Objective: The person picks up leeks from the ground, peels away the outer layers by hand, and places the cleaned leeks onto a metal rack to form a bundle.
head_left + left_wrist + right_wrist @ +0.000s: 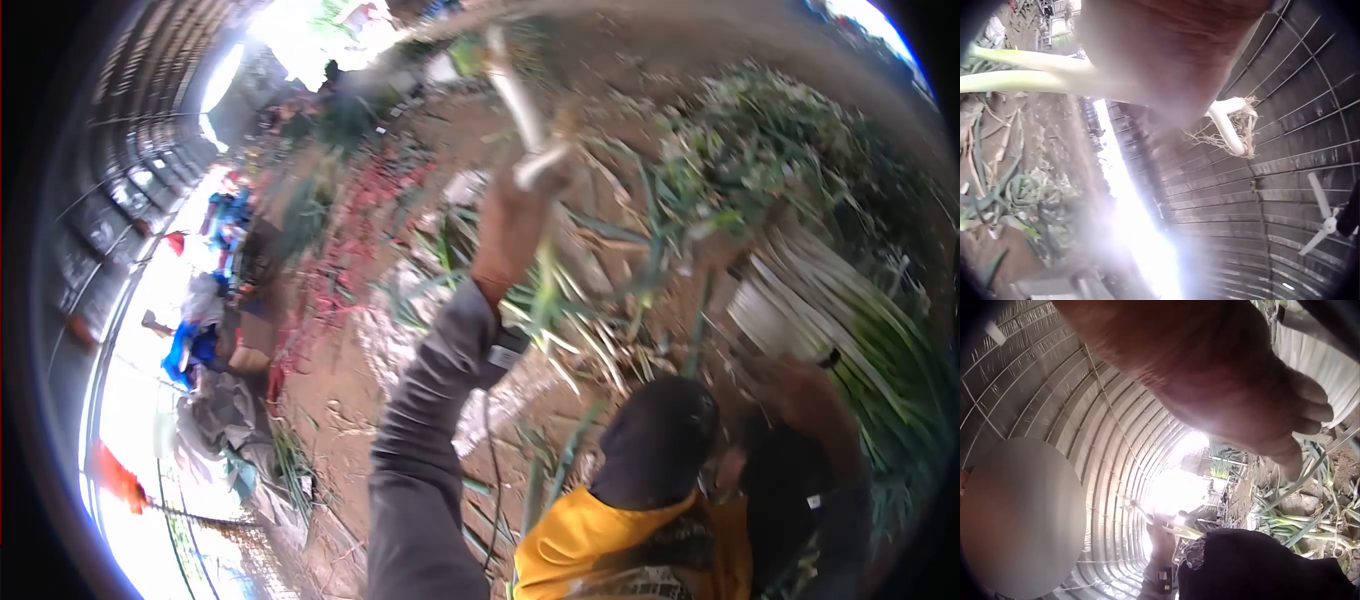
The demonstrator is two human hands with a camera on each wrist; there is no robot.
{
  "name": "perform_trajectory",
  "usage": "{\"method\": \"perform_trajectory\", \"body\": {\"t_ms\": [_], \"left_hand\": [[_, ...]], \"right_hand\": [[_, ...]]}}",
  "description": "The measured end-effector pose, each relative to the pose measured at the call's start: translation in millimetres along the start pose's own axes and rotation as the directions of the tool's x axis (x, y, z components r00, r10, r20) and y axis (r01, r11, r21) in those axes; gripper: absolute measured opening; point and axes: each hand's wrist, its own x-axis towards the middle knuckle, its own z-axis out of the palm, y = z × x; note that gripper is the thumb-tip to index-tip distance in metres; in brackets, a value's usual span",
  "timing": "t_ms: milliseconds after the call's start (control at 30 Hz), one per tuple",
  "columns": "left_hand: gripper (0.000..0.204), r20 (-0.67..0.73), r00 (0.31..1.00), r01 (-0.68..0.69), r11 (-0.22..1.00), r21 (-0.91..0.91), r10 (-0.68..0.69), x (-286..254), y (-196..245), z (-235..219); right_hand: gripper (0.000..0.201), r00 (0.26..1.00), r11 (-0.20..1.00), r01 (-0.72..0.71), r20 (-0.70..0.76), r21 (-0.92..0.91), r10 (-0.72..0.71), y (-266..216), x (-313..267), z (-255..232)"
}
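My left hand, raised in the head view, grips long onion-like stalks with white lower ends. In the left wrist view the hand covers their middle; pale green stems leave one side and white ends with stringy roots the other. My right hand is low at the right, blurred, beside a big bundle of similar stalks. Seen from the right wrist, that hand has loosely bent fingers near the bundle's white stems, with no thing visibly gripped.
A person in a dark head covering and yellow top is close at the bottom. Loose stalks lie on the soil, with a leafy heap at upper right. Cloths lie left, by the ribbed tunnel wall.
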Motion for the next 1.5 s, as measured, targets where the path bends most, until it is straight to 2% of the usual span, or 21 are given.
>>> {"method": "perform_trajectory", "body": {"t_ms": [67,100,167,233,267,367,500,733,800,833,933,1000,1033,1133,1200,1233,1267,1333,1400,1433,1500], "left_hand": [[0.045,0.152,0.981,0.107,0.991,0.081,-0.118,8.3,55.9,-0.1],[0.045,0.15,0.984,0.087,0.991,0.098,-0.101,12.8,72.6,5.3],[0.041,0.097,0.995,-0.028,0.999,-0.042,0.032,16.2,96.5,23.6],[0.04,0.15,0.988,-0.036,0.997,-0.064,0.045,19.3,117.2,35.8],[0.038,0.198,0.978,-0.043,0.996,-0.08,0.058,16.8,122.1,45.2],[0.038,0.229,0.972,0.162,0.862,-0.48,-0.055,21.1,136.0,77.6],[0.045,0.272,0.962,0.182,0.702,-0.688,0.017,33.6,137.0,106.2],[0.051,0.292,0.956,0.254,0.548,-0.797,-0.018,37.2,158.6,149.8],[0.057,0.351,0.936,0.287,0.499,-0.818,0.038,33.7,156.8,155.6],[0.052,0.366,0.93,0.309,0.468,-0.828,0.035,31.4,155.4,157.8],[0.047,0.401,0.915,0.349,0.426,-0.835,0.038,34.4,145.6,160.4],[0.048,0.339,0.935,0.278,0.371,-0.886,0.108,33.0,138.6,162.6],[0.057,0.244,0.97,0.213,0.449,-0.868,0.011,28.1,144.6,166.1],[0.055,0.202,0.978,0.144,0.532,-0.834,0.051,28.9,146.5,163.1],[0.051,0.194,0.981,0.164,0.513,-0.843,0.005,31.8,156.0,159.9],[0.044,0.194,0.976,0.108,0.57,-0.815,0.094,34.1,151.3,153.7],[0.035,0.141,0.99,0.122,0.527,-0.841,-0.005,35.9,157.7,151.2],[0.034,0.233,0.965,0.143,0.504,-0.852,0.119,33.3,169.2,140.2],[0.034,0.3,0.912,0.15,0.455,-0.878,0.278,31.3,181.0,128.4],[0.041,0.349,0.898,0.226,0.401,-0.888,0.267,35.9,189.5,118.6],[0.047,0.365,0.845,0.213,0.38,-0.9,0.39,43.7,194.4,105.5]], "right_hand": [[0.037,0.965,0.963,-0.262,0.004,0.067,0.262,-44.7,18.0,-27.0],[0.035,0.975,0.975,-0.221,-0.017,0.033,0.221,-44.5,24.0,-27.5],[0.035,0.974,0.959,-0.2,-0.068,0.201,0.217,-78.7,53.1,-43.9],[0.038,0.96,0.977,0.074,-0.281,0.2,-0.015,-62.1,75.7,-25.2],[0.041,0.966,0.95,0.091,-0.26,0.298,-0.011,-70.1,86.7,-29.4],[0.049,0.929,0.927,0.211,-0.359,0.311,-0.091,-87.5,103.4,-29.7],[0.046,0.897,0.926,0.121,-0.439,0.357,0.052,-101.6,97.2,-41.5],[0.032,0.799,0.92,0.066,-0.572,0.387,0.184,-72.2,62.9,-56.5],[0.034,0.802,0.887,0.041,-0.544,0.46,0.246,-59.2,54.4,-51.5],[0.037,0.802,0.895,0.115,-0.572,0.431,0.173,-53.5,51.4,-50.3],[0.037,0.868,0.893,0.083,-0.473,0.443,0.154,-42.7,41.5,-44.2],[0.039,0.881,0.877,0.073,-0.442,0.475,0.166,-39.4,38.9,-40.8],[0.04,0.893,0.864,0.068,-0.417,0.498,0.17,-40.8,37.2,-38.5],[0.046,0.914,0.793,0.14,-0.385,0.594,0.127,-46.3,35.9,-36.3],[0.055,0.909,0.824,0.054,-0.369,0.564,0.193,-49.3,36.3,-17.2],[0.055,0.924,0.805,0.047,-0.331,0.591,0.189,-47.8,36.7,-8.3],[0.055,0.936,0.783,0.029,-0.293,0.621,0.197,-45.3,35.4,0.0],[0.05,0.958,0.69,0.041,-0.225,0.723,0.179,-37.4,35.3,16.7],[0.047,0.981,0.732,-0.017,-0.132,0.681,0.145,-36.1,34.9,19.8],[0.046,0.978,0.721,0.026,-0.167,0.692,0.126,-41.9,34.3,21.0],[0.048,0.983,0.755,0.04,-0.16,0.654,0.086,-54.4,35.4,11.6]]}}
